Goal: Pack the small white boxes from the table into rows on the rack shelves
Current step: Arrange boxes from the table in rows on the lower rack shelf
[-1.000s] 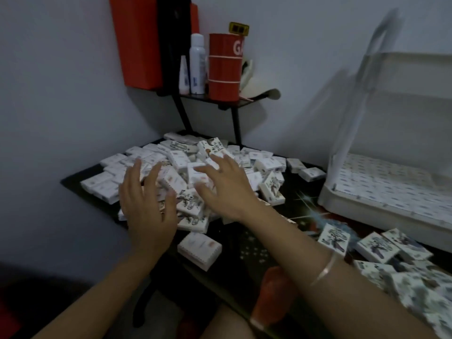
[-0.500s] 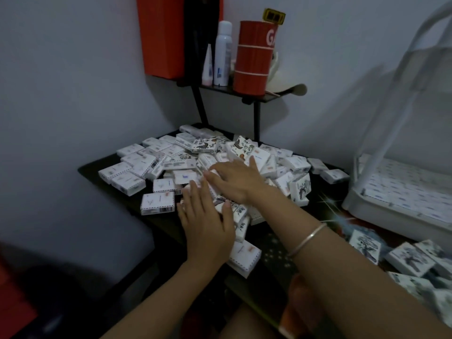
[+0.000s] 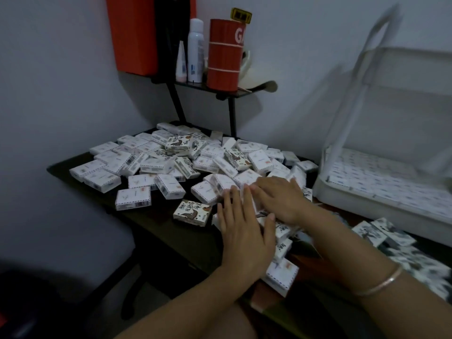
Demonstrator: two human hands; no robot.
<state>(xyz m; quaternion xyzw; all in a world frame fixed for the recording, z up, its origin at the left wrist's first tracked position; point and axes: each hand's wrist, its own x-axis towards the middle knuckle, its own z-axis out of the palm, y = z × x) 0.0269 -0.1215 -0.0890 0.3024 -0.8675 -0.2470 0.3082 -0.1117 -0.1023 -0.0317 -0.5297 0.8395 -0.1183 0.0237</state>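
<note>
**Layout.** Counter [image 3: 171, 228] set in a wall corner. A heap of boxes [image 3: 195, 157] covers its rear and middle. Both hands lie flat on the heap's near right part, the left hand [image 3: 244, 238] in front and the right hand [image 3: 281, 199] just behind it. A lone box [image 3: 281, 275] sits at the near edge, just right of the left wrist. The rack [image 3: 367, 199] stands at the right end, with rows of boxes [image 3: 379, 174] on its lower shelf and a scatter of boxes [image 3: 391, 238] before it. Behind the heap, a raised shelf [image 3: 232, 92] carries a bottle [image 3: 195, 50] left of a canister [image 3: 223, 55].
</note>
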